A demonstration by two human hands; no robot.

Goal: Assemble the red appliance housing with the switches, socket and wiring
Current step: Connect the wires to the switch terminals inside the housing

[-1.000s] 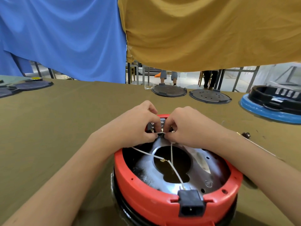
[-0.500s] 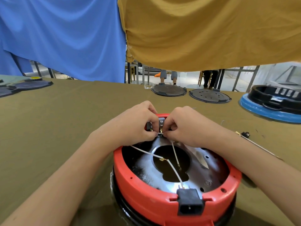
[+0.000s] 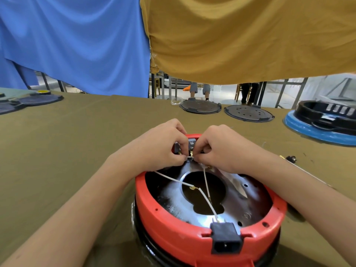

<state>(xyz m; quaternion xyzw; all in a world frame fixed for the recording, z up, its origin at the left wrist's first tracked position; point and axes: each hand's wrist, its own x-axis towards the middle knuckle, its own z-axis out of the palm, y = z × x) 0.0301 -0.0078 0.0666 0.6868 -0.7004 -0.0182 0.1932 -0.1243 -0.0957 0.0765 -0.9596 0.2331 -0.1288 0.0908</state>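
The round red appliance housing (image 3: 185, 239) stands upside down near the table's front edge, with a shiny metal plate (image 3: 173, 197) inside. A black power socket (image 3: 225, 240) sits in its near rim. White wires (image 3: 207, 202) run from the socket across the plate to the grey switches (image 3: 191, 142) at the far rim. My left hand (image 3: 159, 146) pinches a white wire end at the switch terminals. My right hand (image 3: 221, 149) pinches the same spot from the right, fingers curled. The terminals themselves are mostly hidden by my fingers.
Two dark round lids (image 3: 200, 106) (image 3: 248, 113) lie at the table's far edge. A blue-and-black housing (image 3: 325, 122) sits at the far right. Dark lids (image 3: 36, 99) lie far left. A small black part with a thin wire (image 3: 291, 159) lies right of my right wrist.
The housing has shifted slightly. One white wire now hangs free over the plate's hole instead of running straight to the switches. Both hands stay at the switch terminals.
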